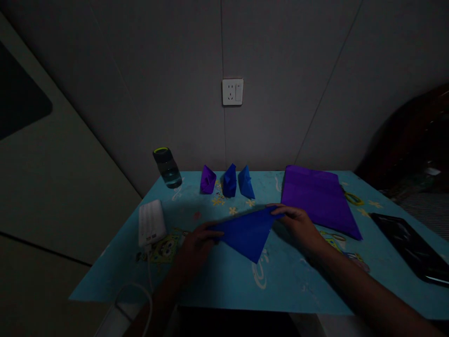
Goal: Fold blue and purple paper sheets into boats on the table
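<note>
A blue sheet of paper, folded into a triangle, is held above the table between my two hands. My left hand pinches its left corner, thumb and fingers closed on it. At the upper right corner, my right hand grips the paper between thumb and fingers. One point of the triangle faces down toward me. Behind it stand three folded paper shapes: a purple one, a dark blue one and a lighter blue one.
The patterned light-blue table meets the wall at the back. A bottle and a white power bank with a cable stand left. Purple paper, yellow-handled scissors and a black tablet-like device lie right.
</note>
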Demonstrator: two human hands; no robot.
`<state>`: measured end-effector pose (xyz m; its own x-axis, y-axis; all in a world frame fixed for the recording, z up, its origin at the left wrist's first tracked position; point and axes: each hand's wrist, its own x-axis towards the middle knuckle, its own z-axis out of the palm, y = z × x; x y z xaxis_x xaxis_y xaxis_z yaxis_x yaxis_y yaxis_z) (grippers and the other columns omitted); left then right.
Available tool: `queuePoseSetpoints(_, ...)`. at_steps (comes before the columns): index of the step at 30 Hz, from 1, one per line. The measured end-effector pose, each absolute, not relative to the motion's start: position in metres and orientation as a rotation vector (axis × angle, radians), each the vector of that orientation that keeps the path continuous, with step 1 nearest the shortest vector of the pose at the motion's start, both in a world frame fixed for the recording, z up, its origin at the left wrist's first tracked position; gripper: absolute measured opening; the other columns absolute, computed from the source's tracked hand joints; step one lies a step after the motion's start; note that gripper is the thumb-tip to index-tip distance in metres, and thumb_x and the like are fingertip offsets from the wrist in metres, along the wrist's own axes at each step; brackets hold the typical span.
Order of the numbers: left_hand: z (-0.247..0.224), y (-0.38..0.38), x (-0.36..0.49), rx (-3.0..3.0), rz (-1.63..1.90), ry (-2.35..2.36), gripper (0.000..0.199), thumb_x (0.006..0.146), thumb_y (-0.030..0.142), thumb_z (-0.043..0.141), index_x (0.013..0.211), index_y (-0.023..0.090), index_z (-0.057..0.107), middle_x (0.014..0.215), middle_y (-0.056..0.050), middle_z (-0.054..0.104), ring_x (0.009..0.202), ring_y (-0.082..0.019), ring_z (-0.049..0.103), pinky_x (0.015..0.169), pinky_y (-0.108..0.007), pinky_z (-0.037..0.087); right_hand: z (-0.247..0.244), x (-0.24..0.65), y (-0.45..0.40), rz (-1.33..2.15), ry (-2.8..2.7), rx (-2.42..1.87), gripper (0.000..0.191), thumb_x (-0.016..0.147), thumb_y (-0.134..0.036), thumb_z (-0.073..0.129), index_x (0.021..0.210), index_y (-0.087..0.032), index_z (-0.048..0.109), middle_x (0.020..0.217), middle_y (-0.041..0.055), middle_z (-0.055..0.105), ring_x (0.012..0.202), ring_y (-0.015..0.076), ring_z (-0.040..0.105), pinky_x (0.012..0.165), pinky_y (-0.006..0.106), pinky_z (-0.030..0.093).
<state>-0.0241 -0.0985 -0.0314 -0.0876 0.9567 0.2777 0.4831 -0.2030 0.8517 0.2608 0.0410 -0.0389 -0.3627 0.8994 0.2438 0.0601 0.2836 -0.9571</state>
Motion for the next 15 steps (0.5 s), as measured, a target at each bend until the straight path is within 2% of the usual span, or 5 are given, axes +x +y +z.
queuePoseSetpoints(4,-0.013,-0.088,-0.013,1.661,1.105,1.661,0.03,0.086,0.037,0.053,0.071,0.018,0.072,0.084,-0.006,0.071,0.075,-0.019,0.067,0.069,-0.031,0.053,-0.026,0.259,0.054,1.195,-1.541,-0.911,0.014,0.074,-0.036,0.073,0.073,-0.021,0.073,0.08,0.0038,0.076,0.075,0.0197,0.069,0.076,0.034,0.052)
queuePoseSetpoints(6,-0.002,-0.076,-0.006,1.73,0.995,1.721,0.034,0.082,0.042,0.06,0.057,0.019,0.059,0.062,0.0,0.06,0.059,-0.015,0.058,0.06,-0.027,0.046,-0.011,0.255,0.063,1.191,-1.563,-0.888,0.011,0.072,-0.032,0.073,0.07,-0.022,0.072,0.072,0.0014,0.073,0.069,0.0176,0.066,0.072,0.031,0.051)
queuePoseSetpoints(8,0.008,-0.061,0.002,1.81,0.912,1.742,0.035,0.079,0.041,0.065,0.055,0.02,0.05,0.053,0.004,0.05,0.054,-0.013,0.052,0.056,-0.026,0.04,0.004,0.249,0.071,1.193,-1.586,-0.856,0.006,0.069,-0.029,0.072,0.068,-0.022,0.072,0.071,0.0001,0.071,0.067,0.0166,0.064,0.07,0.03,0.05)
queuePoseSetpoints(11,0.017,-0.04,0.019,1.822,0.929,1.67,0.025,0.079,0.04,0.068,0.074,0.02,0.054,0.061,0.004,0.057,0.058,-0.015,0.056,0.056,-0.026,0.039,0.018,0.234,0.077,1.183,-1.608,-0.816,0.005,0.068,-0.026,0.07,0.065,-0.023,0.073,0.071,-0.0002,0.072,0.068,0.0169,0.063,0.07,0.03,0.049)
queuePoseSetpoints(15,0.011,-0.02,0.041,1.807,0.963,1.531,0.036,0.087,0.041,0.062,0.116,0.02,0.055,0.099,-0.008,0.071,0.086,-0.024,0.068,0.075,-0.035,0.05,0.014,0.213,0.072,1.155,-1.592,-0.8,0.011,0.071,-0.027,0.065,0.068,-0.023,0.074,0.073,0.0011,0.074,0.073,0.0188,0.065,0.072,0.031,0.05)
